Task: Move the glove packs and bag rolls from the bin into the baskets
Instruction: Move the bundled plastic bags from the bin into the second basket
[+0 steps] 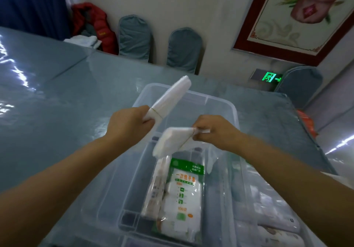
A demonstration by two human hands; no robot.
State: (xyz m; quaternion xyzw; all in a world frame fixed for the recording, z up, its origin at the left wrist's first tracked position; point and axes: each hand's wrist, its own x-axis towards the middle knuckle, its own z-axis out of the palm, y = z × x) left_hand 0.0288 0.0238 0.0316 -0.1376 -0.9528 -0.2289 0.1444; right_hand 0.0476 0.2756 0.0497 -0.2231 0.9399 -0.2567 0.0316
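My left hand (130, 124) grips one end of a white bag roll (172, 95) bound with a rubber band; the roll points up and away over the far clear container (220, 103). My right hand (212, 131) pinches a second white bag roll (172, 141) by its banded end, and it hangs tilted over the near clear container (107, 199). Inside that near container stand glove packs (183, 195) with green and white labels, upright side by side.
Both containers sit on a grey-blue table (67, 103) under shiny plastic film. More packs (272, 214) lie in a clear container at the lower right. Covered chairs (183, 49) line the far wall, and one chair (300, 85) stands at the right corner.
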